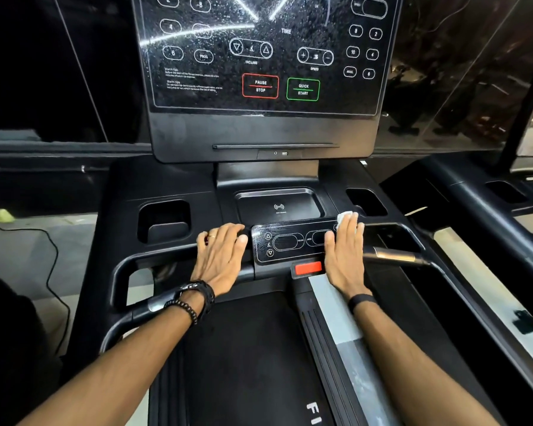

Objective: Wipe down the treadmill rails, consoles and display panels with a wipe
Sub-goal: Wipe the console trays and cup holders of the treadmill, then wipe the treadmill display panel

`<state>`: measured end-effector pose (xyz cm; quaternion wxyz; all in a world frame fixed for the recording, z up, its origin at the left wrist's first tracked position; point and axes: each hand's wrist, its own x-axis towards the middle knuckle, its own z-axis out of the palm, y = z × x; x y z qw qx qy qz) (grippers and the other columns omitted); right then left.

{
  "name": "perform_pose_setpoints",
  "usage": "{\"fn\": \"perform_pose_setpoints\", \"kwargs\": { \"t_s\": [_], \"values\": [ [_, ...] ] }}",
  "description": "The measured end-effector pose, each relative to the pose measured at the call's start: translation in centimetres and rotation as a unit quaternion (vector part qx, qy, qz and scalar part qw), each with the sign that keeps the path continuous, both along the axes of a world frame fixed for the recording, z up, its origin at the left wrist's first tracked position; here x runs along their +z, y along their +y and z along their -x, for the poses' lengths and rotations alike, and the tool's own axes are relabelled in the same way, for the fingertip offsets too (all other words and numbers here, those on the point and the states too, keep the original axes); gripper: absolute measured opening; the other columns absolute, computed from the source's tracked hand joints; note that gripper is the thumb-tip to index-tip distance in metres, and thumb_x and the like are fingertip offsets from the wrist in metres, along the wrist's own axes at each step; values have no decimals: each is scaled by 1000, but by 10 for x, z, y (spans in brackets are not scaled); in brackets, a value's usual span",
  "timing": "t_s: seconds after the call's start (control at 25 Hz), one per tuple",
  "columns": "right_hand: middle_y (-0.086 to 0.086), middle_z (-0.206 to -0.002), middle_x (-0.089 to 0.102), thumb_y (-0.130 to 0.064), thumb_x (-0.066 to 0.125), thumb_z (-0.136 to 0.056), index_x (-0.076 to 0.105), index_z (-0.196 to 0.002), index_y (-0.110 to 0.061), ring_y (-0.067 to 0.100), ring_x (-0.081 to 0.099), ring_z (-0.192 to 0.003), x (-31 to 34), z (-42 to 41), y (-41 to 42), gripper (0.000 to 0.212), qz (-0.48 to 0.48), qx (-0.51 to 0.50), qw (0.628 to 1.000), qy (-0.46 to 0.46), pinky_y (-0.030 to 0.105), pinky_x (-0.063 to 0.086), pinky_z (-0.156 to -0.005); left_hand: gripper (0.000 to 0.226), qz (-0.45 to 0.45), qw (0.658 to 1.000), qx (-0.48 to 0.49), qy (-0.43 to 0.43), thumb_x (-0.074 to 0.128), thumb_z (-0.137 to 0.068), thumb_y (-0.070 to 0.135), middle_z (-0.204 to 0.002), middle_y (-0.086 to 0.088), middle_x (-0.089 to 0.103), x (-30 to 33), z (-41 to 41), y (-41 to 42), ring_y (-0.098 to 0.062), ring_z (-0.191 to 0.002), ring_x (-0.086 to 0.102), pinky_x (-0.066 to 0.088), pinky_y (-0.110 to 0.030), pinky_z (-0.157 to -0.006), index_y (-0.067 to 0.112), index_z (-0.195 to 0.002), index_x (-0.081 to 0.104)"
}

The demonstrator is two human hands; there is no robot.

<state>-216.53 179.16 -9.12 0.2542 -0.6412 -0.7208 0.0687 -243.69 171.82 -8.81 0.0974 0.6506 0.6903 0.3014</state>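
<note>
A black treadmill fills the view. Its big display panel [265, 53] stands upright at the top, speckled with droplets. Below it lies the console tray [279, 204] and a small glossy control panel [285, 242] with incline and speed keys. My right hand [345, 256] lies flat with straight fingers on the right end of that small panel, pressing a white wipe [344, 217] that shows past the fingertips. My left hand [219, 256] rests flat on the console edge just left of the panel, holding nothing.
Cup holders [163, 221] sit left and right of the tray. A red safety key [308, 268] is below the small panel. Handrails [394, 256] run out to both sides. The belt [243, 364] lies beneath my arms. A cable [54, 262] trails on the floor at left.
</note>
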Motion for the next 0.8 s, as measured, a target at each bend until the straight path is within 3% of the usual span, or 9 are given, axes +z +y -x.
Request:
{"fn": "perform_pose_setpoints", "kwargs": {
  "t_s": [0.08, 0.16, 0.28, 0.36, 0.44, 0.52, 0.6, 0.68, 0.8],
  "values": [
    [19, -167, 0, -52, 7, -100, 5, -158, 1, 31, -3, -155, 12, 11, 2, 79, 5, -2, 1000, 7, 47, 2, -126, 63, 0, 1000, 6, -3, 7, -98, 52, -139, 9, 52, 1, -1, 1, -13, -126, 43, 15, -39, -114, 26, -136, 50],
    [25, -164, 12, -47, 13, -101, 19, -154, 7, 37, 5, -153, 21, 34, -11, 76, -31, 60, 997, -42, 47, -1, -126, 63, -5, 1000, 12, -9, 8, -98, 52, -138, 9, 53, 1, -2, 2, -14, -125, 43, 15, -41, -115, 25, -136, 50],
    [20, -167, -2, -45, 17, -105, 10, -158, 1, 29, -8, -155, 16, 87, -50, 71, -54, 192, 979, -47, 41, -7, -126, 63, -18, 999, 21, -24, 9, -98, 52, -137, 8, 55, 0, -1, 2, -14, -124, 45, 17, -42, -115, 24, -136, 51],
    [18, -167, 1, -34, 23, -107, 12, -159, 0, 25, -7, -156, 11, 119, -68, 63, -62, 243, 968, -12, 40, -3, -126, 61, -33, 998, 22, -40, 9, -99, 50, -134, 7, 57, 0, 1, -1, -14, -122, 47, 20, -43, -114, 25, -133, 53],
    [17, -166, 15, -10, 31, -92, 23, -157, 0, 23, 5, -156, 13, 141, -77, 65, -65, 269, 960, 32, 37, 5, -127, 56, -61, 996, 19, -65, 11, -101, 46, -128, 8, 60, 2, 3, -4, -14, -117, 50, 25, -42, -110, 26, -128, 56],
    [13, -161, 33, 3, 36, -75, 39, -152, -4, 21, 23, -152, 18, 147, -78, 78, -60, 275, 957, 73, 29, 13, -125, 51, -100, 990, 28, -99, 16, -102, 41, -120, 8, 63, 5, 4, -6, -14, -110, 53, 28, -39, -105, 25, -120, 61],
    [7, -147, 54, 10, 41, -72, 57, -140, -8, 18, 46, -139, 27, 146, -76, 72, -76, 259, 956, 117, 21, 28, -118, 49, -129, 983, 43, -124, 20, -101, 38, -116, 8, 65, 7, 5, -10, -15, -106, 55, 27, -34, -101, 23, -115, 64],
    [-2, -118, 71, 13, 48, -78, 73, -115, -9, 10, 64, -113, 41, 146, -72, 49, -85, 221, 945, 226, 21, 45, -104, 49, -142, 979, 46, -139, 21, -99, 38, -117, 7, 65, 9, 7, -13, -15, -106, 55, 26, -31, -99, 21, -114, 65],
    [-10, -86, 75, 11, 63, -80, 77, -86, -18, 3, 69, -81, 72, 156, -62, 33, -30, 137, 907, 397, 18, 52, -79, 49, -163, 975, 27, -149, 22, -100, 39, -119, 8, 64, 28, 16, -12, -13, -109, 54, 27, -29, -97, 22, -116, 65]
  ]
}}
